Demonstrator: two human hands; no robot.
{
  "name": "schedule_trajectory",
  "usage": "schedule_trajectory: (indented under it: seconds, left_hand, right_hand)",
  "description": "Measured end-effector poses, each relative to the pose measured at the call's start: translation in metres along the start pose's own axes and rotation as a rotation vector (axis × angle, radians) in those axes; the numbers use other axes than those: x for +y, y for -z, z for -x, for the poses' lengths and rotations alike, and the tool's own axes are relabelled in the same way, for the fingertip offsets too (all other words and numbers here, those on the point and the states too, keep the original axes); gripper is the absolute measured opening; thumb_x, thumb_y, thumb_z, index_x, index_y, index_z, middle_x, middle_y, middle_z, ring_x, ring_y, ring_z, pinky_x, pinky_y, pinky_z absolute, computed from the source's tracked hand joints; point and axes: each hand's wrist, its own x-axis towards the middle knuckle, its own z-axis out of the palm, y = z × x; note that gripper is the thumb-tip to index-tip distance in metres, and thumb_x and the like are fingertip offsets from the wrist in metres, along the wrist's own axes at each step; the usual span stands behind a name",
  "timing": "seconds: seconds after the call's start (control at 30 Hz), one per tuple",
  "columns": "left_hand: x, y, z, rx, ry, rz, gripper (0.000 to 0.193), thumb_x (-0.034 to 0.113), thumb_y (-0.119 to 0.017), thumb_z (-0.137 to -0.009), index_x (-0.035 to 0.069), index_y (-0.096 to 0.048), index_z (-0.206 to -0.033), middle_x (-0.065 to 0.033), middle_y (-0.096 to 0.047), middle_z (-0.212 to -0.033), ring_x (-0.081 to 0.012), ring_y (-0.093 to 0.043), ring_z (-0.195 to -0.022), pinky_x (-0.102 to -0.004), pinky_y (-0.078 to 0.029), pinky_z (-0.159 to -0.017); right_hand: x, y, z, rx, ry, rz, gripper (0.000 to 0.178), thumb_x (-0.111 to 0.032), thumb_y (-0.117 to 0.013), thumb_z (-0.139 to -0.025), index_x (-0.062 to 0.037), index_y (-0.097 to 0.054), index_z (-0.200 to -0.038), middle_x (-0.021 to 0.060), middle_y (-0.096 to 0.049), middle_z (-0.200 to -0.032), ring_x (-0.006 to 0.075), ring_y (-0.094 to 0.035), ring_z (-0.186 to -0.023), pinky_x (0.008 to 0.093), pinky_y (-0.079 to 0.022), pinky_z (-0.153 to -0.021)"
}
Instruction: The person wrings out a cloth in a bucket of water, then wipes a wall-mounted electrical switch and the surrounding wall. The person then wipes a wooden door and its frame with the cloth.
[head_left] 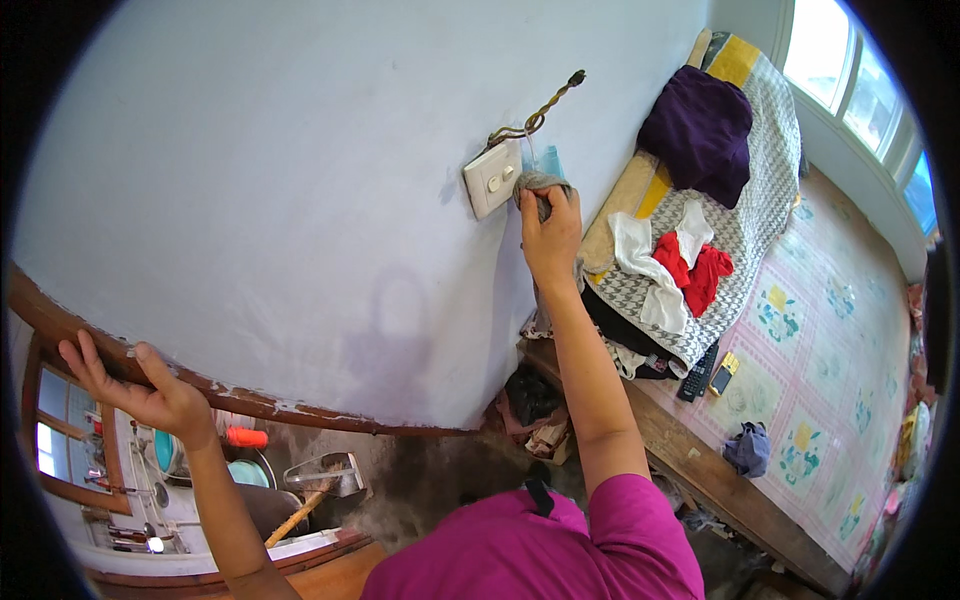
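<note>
My right hand (552,232) is closed around a crumpled grey cloth (541,182) and holds it up at the wall, by the right edge of a white switch plate (494,180). Part of the cloth is hidden behind my fingers. Above the plate, a twisted cord (535,122) with a dark end sticks out, and a light blue piece (546,160) shows just behind the cloth. Far to the left, my left hand (150,395) lies with its fingers stretched out against the brown wooden trim (270,403) along the wall's edge, holding nothing.
On the right, a raised platform with a patterned mat (800,330) bears a folded quilt (775,130), a purple cloth (697,135), red and white garments (700,275), a remote (698,372) and a yellow phone (722,374). A long-handled dustpan (335,475) and basins stand lower left.
</note>
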Motion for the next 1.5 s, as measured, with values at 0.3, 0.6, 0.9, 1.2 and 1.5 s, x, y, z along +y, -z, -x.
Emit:
schedule_trajectory:
  seconds: [0.3,0.6,0.9,1.2,1.5]
  left_hand:
    - [0.001,-0.002,-0.001,0.014,-0.011,0.02,0.052,0.01,-0.056,-0.1,0.004,-0.041,-0.149,-0.0164,-0.023,-0.165,-0.031,-0.023,-0.153,-0.0472,-0.025,-0.124]
    - [0.001,-0.002,0.0,0.021,0.005,0.02,0.051,0.009,-0.056,-0.1,0.004,-0.041,-0.149,-0.017,-0.022,-0.165,-0.0309,-0.024,-0.153,-0.0454,-0.026,-0.123]
    - [0.0,-0.001,-0.002,0.021,-0.049,0.006,0.052,0.008,-0.057,-0.1,0.001,-0.041,-0.149,-0.0208,-0.025,-0.164,-0.0346,-0.023,-0.153,-0.0503,-0.022,-0.125]
    - [0.0,-0.001,0.001,0.017,-0.014,-0.011,0.053,0.008,-0.055,-0.1,0.004,-0.039,-0.15,-0.0171,-0.024,-0.164,-0.0317,-0.025,-0.152,-0.0465,-0.027,-0.123]
    - [-0.002,0.0,0.001,0.001,-0.024,-0.025,0.052,0.007,-0.055,-0.099,0.003,-0.04,-0.149,-0.017,-0.024,-0.165,-0.0323,-0.024,-0.153,-0.0475,-0.026,-0.124]
  right_hand:
    - [-0.012,-0.012,-0.038,0.054,0.092,-0.139,0.015,-0.013,-0.066,-0.095,0.0012,-0.064,-0.098,0.0164,-0.063,-0.096,0.0316,-0.061,-0.087,0.0388,-0.048,-0.079]
    - [0.009,-0.01,0.039,0.052,-0.149,-0.192,0.018,-0.015,-0.069,-0.094,0.0006,-0.062,-0.098,0.0165,-0.064,-0.095,0.0332,-0.061,-0.087,0.0403,-0.049,-0.079]
    - [-0.031,-0.029,0.033,0.168,-0.25,-0.331,0.017,-0.015,-0.069,-0.095,0.0009,-0.062,-0.095,0.0142,-0.065,-0.091,0.0263,-0.061,-0.086,0.0362,-0.048,-0.082]
    - [-0.041,-0.026,0.039,0.212,-0.39,-0.498,0.02,-0.017,-0.07,-0.095,0.0011,-0.062,-0.093,0.0086,-0.065,-0.092,0.0185,-0.057,-0.087,0.0332,-0.047,-0.084]
    - [-0.042,-0.024,0.028,0.039,-0.397,-0.408,0.023,-0.019,-0.072,-0.09,0.0006,-0.06,-0.089,0.0099,-0.065,-0.088,0.0191,-0.058,-0.087,0.0328,-0.047,-0.084]
